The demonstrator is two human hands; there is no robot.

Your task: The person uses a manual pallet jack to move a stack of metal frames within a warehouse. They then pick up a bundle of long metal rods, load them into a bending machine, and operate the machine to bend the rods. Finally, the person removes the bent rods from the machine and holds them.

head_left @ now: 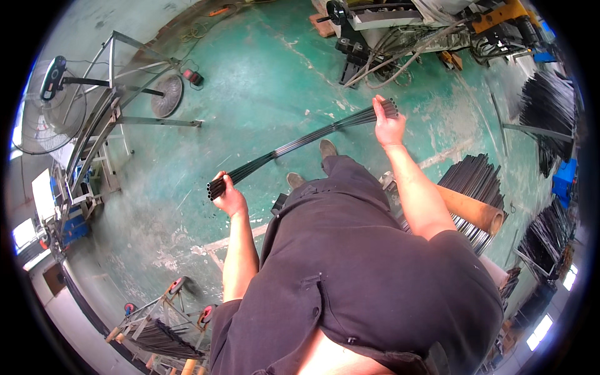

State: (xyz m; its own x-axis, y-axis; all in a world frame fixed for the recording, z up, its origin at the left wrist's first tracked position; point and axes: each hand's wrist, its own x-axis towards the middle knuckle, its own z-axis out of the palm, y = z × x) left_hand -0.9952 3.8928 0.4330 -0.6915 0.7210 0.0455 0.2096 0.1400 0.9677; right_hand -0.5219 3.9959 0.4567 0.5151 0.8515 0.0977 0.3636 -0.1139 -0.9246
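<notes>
A long bundle of thin dark tubes (306, 139) stretches across in front of me, its right end farther off than its left. Around the left end, where several round open tube mouths show, my left hand (229, 199) is closed. My right hand (389, 127) grips the other end, its thumb up along the tubes and more open mouths showing beside it. Two narrow bands seem to circle the bundle between my hands. The bundle is held up above the green floor (231, 81).
A pedestal fan (53, 112) and metal frame stand at left. A wheeled cart (169, 312) with dark rods is at lower left. Right of me lie a stack of dark tubes (472, 178) and a brown roll (472, 209). Machinery (400, 31) stands ahead; more racks of rods (547, 106) line the right.
</notes>
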